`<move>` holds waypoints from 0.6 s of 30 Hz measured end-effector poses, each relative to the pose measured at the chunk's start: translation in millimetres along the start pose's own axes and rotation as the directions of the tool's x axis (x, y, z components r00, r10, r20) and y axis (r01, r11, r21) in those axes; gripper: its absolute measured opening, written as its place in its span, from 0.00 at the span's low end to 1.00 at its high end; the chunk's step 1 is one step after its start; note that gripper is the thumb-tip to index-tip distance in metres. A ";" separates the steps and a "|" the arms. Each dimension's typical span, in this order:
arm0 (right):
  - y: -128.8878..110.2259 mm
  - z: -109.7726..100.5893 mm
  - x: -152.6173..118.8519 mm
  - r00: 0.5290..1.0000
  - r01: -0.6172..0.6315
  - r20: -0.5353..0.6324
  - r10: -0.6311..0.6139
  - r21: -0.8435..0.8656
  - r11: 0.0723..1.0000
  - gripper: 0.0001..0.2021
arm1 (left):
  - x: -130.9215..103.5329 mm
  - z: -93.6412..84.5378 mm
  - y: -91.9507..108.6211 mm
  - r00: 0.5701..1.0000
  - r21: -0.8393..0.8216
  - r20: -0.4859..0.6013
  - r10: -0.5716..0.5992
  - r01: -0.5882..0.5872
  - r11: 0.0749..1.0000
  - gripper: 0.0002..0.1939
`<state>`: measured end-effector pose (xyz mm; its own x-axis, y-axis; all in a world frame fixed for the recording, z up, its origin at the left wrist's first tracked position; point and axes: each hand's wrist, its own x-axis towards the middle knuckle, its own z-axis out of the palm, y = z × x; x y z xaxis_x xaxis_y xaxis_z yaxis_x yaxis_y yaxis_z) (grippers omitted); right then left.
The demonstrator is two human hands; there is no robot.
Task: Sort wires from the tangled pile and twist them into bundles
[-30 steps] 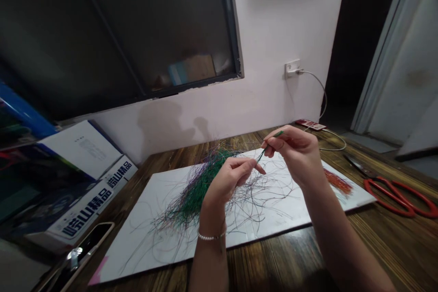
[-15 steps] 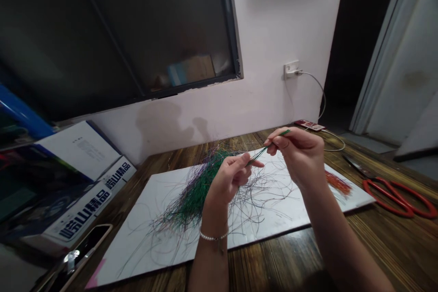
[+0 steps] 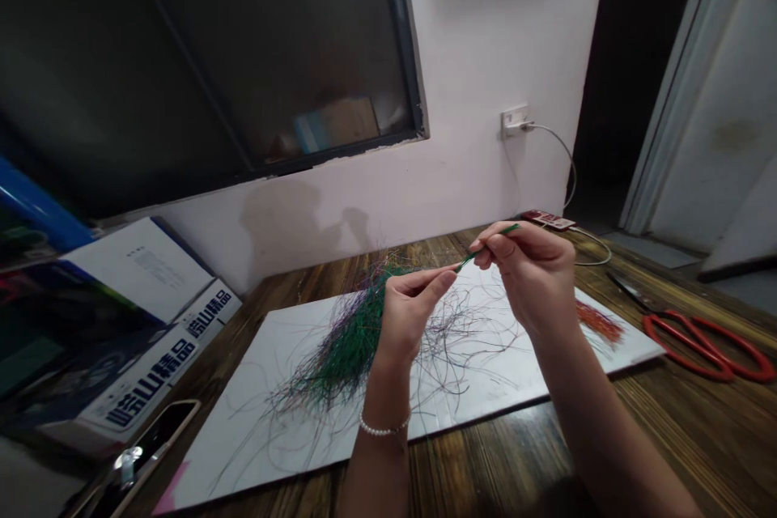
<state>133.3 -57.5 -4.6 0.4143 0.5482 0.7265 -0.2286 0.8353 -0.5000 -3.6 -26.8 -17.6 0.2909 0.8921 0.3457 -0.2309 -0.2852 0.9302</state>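
Note:
Between my two hands runs a small bunch of thin green wires (image 3: 468,260), held above a white board. My left hand (image 3: 413,303), with a beaded bracelet at its wrist, pinches the lower end between thumb and forefinger. My right hand (image 3: 527,269) is closed on the upper part, and a green tip sticks out past its fingers. Below and left of my hands lies a tangled heap of green and purple wires (image 3: 352,340) on the board, with loose dark strands spread around it. The lower part of the heap's right side is hidden behind my left hand.
The white board (image 3: 243,388) rests on a dark wooden table (image 3: 479,461). Red-handled scissors (image 3: 707,346) and an orange-red bundle (image 3: 600,322) are at the right. A box (image 3: 158,364) and a phone (image 3: 151,445) stand left. A cable (image 3: 574,162) hangs from a wall socket.
My left hand has moved up and slightly right, and its thumb and forefinger have closed on the green wires nearer my right hand. My right hand has hardly moved.

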 end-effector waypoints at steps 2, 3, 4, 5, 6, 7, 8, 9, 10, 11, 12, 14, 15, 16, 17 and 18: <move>0.7 0.4 -0.5 1.000 -0.005 -0.023 0.006 0.016 1.000 0.07 | -0.2 0.9 -0.6 0.999 0.018 -0.005 0.040 -0.040 0.999 0.12; 1.1 0.8 -0.7 0.999 -0.010 -0.031 0.011 0.023 1.000 0.08 | -0.2 1.1 -1.0 0.999 0.020 -0.002 0.054 -0.054 0.998 0.12; 1.3 1.2 -0.7 0.999 -0.015 -0.035 0.016 0.028 0.999 0.08 | 0.0 1.1 -1.3 0.998 0.019 0.003 0.062 -0.062 0.998 0.11; 1.5 1.7 -0.7 0.999 -0.022 -0.034 0.023 0.032 0.999 0.08 | 0.3 0.8 -1.4 0.998 0.018 0.007 0.067 -0.067 0.998 0.11; 1.5 2.3 -0.6 0.999 -0.028 -0.031 0.029 0.034 0.999 0.08 | 0.5 0.4 -1.1 0.997 0.018 0.009 0.072 -0.072 0.997 0.11; 1.4 2.8 -0.7 0.999 -0.031 -0.026 0.032 0.031 0.999 0.08 | 0.6 -0.2 -0.5 0.997 0.026 0.013 0.076 -0.076 0.997 0.12; 1.2 3.2 -0.8 0.999 -0.031 -0.020 0.032 0.021 0.999 0.07 | 0.5 -1.0 0.8 0.996 0.045 0.020 0.081 -0.082 0.996 0.12; 0.8 3.5 -1.1 0.999 -0.027 -0.017 0.027 0.001 1.000 0.07 | 0.1 -1.9 2.6 0.996 0.078 0.033 0.085 -0.088 0.993 0.12; 0.4 3.7 -1.4 1.000 -0.020 -0.015 0.020 -0.032 0.999 0.07 | -0.6 -2.9 4.9 0.995 0.124 0.056 0.087 -0.093 0.988 0.12; 0.0 3.8 -1.8 1.000 -0.014 -0.011 0.013 -0.076 0.997 0.07 | -1.6 -3.8 7.6 0.992 0.178 0.087 0.086 -0.101 0.979 0.12; -0.3 3.8 -2.3 1.000 -0.012 -0.001 0.012 -0.125 0.992 0.07 | -2.9 -4.7 10.5 0.989 0.235 0.123 0.083 -0.111 0.966 0.12; -0.1 4.1 -3.2 0.998 -0.024 0.044 0.034 -0.214 0.977 0.06 | -5.7 -5.6 15.9 0.979 0.316 0.191 0.075 -0.133 0.939 0.11; 0.5 4.3 -3.6 0.996 -0.034 0.075 0.054 -0.248 0.968 0.06 | -7.0 -5.6 18.1 0.975 0.332 0.211 0.074 -0.143 0.932 0.10; 1.3 4.6 -3.8 0.991 -0.039 0.109 0.071 -0.274 0.961 0.06 | -8.2 -5.3 19.6 0.973 0.335 0.219 0.078 -0.150 0.930 0.10; 2.4 5.0 -4.0 0.987 -0.033 0.142 0.078 -0.292 0.956 0.06 | -9.1 -4.8 20.5 0.973 0.329 0.217 0.084 -0.154 0.932 0.11; 3.7 5.5 -4.1 0.983 -0.020 0.170 0.075 -0.303 0.953 0.06 | -9.8 -4.1 20.7 0.974 0.319 0.206 0.094 -0.158 0.935 0.11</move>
<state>125.9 -56.5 -6.9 0.2400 0.6083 0.7566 0.0408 0.7724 -0.6339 -15.0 -40.0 -2.2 0.4525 0.7700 0.4499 0.0344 -0.5191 0.8540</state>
